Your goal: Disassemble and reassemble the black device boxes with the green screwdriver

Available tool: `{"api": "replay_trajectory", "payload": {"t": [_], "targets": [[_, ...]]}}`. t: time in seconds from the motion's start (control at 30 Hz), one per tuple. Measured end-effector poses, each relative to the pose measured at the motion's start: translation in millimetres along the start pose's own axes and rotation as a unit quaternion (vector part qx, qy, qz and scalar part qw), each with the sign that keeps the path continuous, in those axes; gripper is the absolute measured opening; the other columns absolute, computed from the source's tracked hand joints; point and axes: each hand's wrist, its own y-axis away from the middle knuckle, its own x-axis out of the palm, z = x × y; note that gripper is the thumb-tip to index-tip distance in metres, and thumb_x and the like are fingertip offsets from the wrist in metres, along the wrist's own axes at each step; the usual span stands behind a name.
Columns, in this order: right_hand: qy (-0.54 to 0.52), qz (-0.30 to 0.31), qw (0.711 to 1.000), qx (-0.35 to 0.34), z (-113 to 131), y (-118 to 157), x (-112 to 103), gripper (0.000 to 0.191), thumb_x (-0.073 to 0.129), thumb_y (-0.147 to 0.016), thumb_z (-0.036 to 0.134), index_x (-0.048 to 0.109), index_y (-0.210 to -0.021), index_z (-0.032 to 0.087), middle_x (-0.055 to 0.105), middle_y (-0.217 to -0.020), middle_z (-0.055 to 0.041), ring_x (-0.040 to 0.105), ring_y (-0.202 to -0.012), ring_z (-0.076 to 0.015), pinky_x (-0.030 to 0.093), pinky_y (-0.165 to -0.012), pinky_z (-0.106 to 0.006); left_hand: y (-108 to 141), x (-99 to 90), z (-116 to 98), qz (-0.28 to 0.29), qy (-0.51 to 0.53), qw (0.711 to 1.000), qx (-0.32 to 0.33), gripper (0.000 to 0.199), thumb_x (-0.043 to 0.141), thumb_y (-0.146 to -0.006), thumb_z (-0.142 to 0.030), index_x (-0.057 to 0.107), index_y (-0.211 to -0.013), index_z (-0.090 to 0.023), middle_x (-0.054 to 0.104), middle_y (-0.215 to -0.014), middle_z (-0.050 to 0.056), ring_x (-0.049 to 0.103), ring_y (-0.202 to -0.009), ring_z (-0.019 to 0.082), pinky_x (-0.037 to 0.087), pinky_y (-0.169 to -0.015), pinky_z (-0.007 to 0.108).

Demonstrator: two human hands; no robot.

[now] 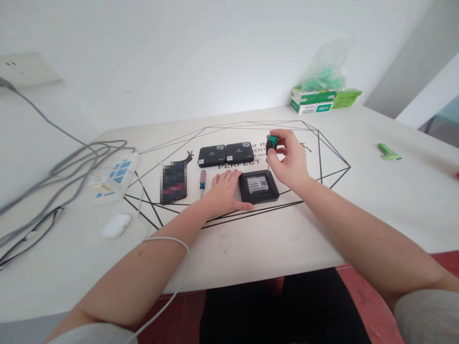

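Note:
A flat black square device (258, 186) with a white label lies on the table in front of me. Along its left edge rests my left hand (226, 192), fingers spread and the thumb at the near left corner. My right hand (289, 160) grips a screwdriver (272, 142) with a green and black handle. The screwdriver stands almost upright, its shaft reaching down to the device's upper right corner; the tip is too small to make out. Left of my left hand lies a second screwdriver (202, 180) with a pinkish clear handle and a blue collar.
Two black boxes (212, 155) lie side by side behind the device. A blurred-out phone-like object (174, 181), white earbud case (116, 225), power strip (118, 177) and grey cables are at left. Green boxes (313, 98) stand at the back right; a green packet (389, 152) lies right.

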Motion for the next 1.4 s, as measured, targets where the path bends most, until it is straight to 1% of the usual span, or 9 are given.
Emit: {"api": "replay_trajectory", "payload": {"t": [0.2, 0.63, 0.77, 0.93, 1.07, 1.17, 1.27, 1.33, 1.4], "targets": [[0.000, -0.009, 1.000, 0.000, -0.6, -0.4, 0.2, 0.042, 0.060, -0.083, 0.019, 0.060, -0.124, 0.026, 0.075, -0.114, -0.0081, 0.073, -0.095, -0.0222, 0.066, -0.072, -0.037, -0.5, 1.2, 1.4, 0.003, -0.004, 1.000, 0.001, 0.126, 0.072, -0.072, -0.087, 0.028, -0.165, -0.014, 0.030, -0.173, 0.026, 0.020, -0.163, 0.046, 0.011, -0.131, 0.063], [-0.001, -0.026, 1.000, 0.001, -2.4, -2.4, -1.4, 0.041, 0.060, -0.083, 0.021, 0.060, -0.124, 0.026, 0.074, -0.112, -0.0073, 0.072, -0.092, -0.0223, 0.066, -0.071, -0.038, -0.4, 1.6, 1.6, -0.003, -0.006, 1.000, 0.001, 0.124, 0.071, -0.072, -0.087, 0.028, -0.165, -0.016, 0.029, -0.174, 0.024, 0.021, -0.163, 0.046, 0.013, -0.131, 0.064], [0.003, -0.016, 1.000, -0.003, -1.4, -1.7, -1.6, 0.042, 0.060, -0.082, 0.020, 0.060, -0.123, 0.026, 0.075, -0.114, -0.0079, 0.072, -0.093, -0.0228, 0.067, -0.072, -0.039, -0.7, 1.5, 1.2, 0.000, -0.007, 1.000, -0.001, 0.126, 0.072, -0.072, -0.086, 0.029, -0.165, -0.013, 0.029, -0.174, 0.025, 0.020, -0.163, 0.045, 0.012, -0.131, 0.063], [-0.004, 0.011, 1.000, -0.003, -0.8, -1.2, -2.5, 0.041, 0.059, -0.085, 0.019, 0.059, -0.125, 0.027, 0.075, -0.117, -0.0082, 0.073, -0.096, -0.0237, 0.067, -0.073, -0.040, -0.9, 2.2, 1.7, -0.005, -0.005, 1.000, 0.005, 0.126, 0.072, -0.072, -0.087, 0.028, -0.165, -0.014, 0.030, -0.173, 0.025, 0.020, -0.163, 0.046, 0.013, -0.131, 0.065], [-0.005, 0.025, 0.999, -0.026, 0.8, -3.2, -3.8, 0.036, 0.062, -0.089, 0.024, 0.058, -0.125, 0.028, 0.071, -0.119, -0.0085, 0.071, -0.101, -0.0242, 0.066, -0.072, -0.039, -0.9, 2.4, 2.2, -0.006, -0.004, 1.000, 0.006, 0.125, 0.072, -0.072, -0.087, 0.028, -0.165, -0.015, 0.030, -0.173, 0.025, 0.020, -0.163, 0.046, 0.013, -0.130, 0.066], [0.021, 0.024, 0.999, -0.043, -0.4, -4.5, -3.3, 0.036, 0.074, -0.087, 0.032, 0.060, -0.120, 0.027, 0.065, -0.114, -0.0076, 0.067, -0.092, -0.0214, 0.064, -0.069, -0.038, -1.1, 2.0, 2.1, -0.003, -0.007, 1.000, 0.003, 0.125, 0.072, -0.072, -0.086, 0.029, -0.165, -0.015, 0.030, -0.173, 0.025, 0.020, -0.163, 0.046, 0.013, -0.130, 0.065], [0.030, 0.017, 0.999, -0.039, -4.5, -3.8, -1.5, 0.038, 0.076, -0.086, 0.032, 0.058, -0.120, 0.028, 0.062, -0.109, -0.0054, 0.063, -0.082, -0.0180, 0.062, -0.064, -0.036, -1.2, 1.6, 1.4, -0.004, -0.010, 1.000, -0.001, 0.125, 0.073, -0.071, -0.086, 0.029, -0.165, -0.016, 0.030, -0.173, 0.025, 0.021, -0.163, 0.046, 0.013, -0.131, 0.064], [0.021, 0.009, 0.999, -0.034, -6.4, -2.5, -0.8, 0.042, 0.073, -0.087, 0.029, 0.055, -0.125, 0.029, 0.064, -0.110, -0.0055, 0.065, -0.083, -0.0192, 0.062, -0.065, -0.037, -1.1, 1.4, 0.9, -0.005, -0.010, 1.000, -0.001, 0.125, 0.074, -0.071, -0.085, 0.029, -0.165, -0.016, 0.030, -0.173, 0.025, 0.021, -0.163, 0.045, 0.013, -0.131, 0.064], [0.000, 0.013, 1.000, -0.027, -5.9, -1.2, -1.1, 0.044, 0.068, -0.088, 0.026, 0.053, -0.129, 0.029, 0.067, -0.114, -0.0066, 0.068, -0.091, -0.0218, 0.063, -0.070, -0.039, -0.8, 1.1, 0.5, -0.005, -0.010, 1.000, 0.000, 0.125, 0.074, -0.072, -0.085, 0.029, -0.165, -0.015, 0.030, -0.173, 0.025, 0.021, -0.163, 0.045, 0.013, -0.131, 0.065]]}}
